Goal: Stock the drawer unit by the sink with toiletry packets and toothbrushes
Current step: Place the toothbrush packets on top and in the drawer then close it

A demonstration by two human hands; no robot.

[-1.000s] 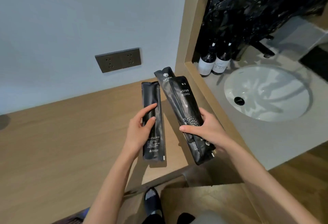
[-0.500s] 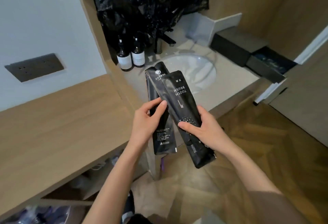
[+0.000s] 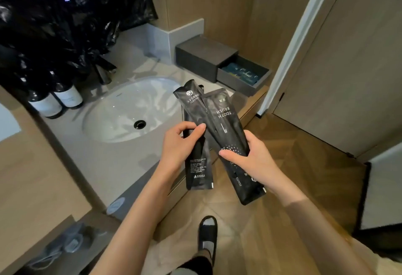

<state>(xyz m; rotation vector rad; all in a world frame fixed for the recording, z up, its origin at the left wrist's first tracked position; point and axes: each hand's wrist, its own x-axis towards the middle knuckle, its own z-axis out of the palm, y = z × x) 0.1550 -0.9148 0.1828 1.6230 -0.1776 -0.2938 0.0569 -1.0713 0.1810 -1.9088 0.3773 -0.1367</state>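
My right hand [image 3: 253,161] grips a bundle of long black toothbrush packets [image 3: 226,126], the front one printed TOOTH BRUSH. My left hand [image 3: 180,144] pinches another black packet [image 3: 199,170] that hangs lower, its upper part tucked behind the bundle. Both are held over the counter's front edge. The dark grey drawer unit [image 3: 202,57] stands at the back right of the counter, its lower drawer [image 3: 243,74] pulled out and holding bluish packets.
A white oval sink [image 3: 121,113] is set in the grey counter [image 3: 97,161]. Two dark bottles with white labels [image 3: 56,100] stand at its left under black plastic sheeting [image 3: 65,18]. A door [image 3: 348,57] is on the right. My slippered foot [image 3: 208,237] stands on the wooden floor.
The view has swung right from the wooden desk to the sink and drawer unit. My left hand has brought its packet against the bundle in my right hand.
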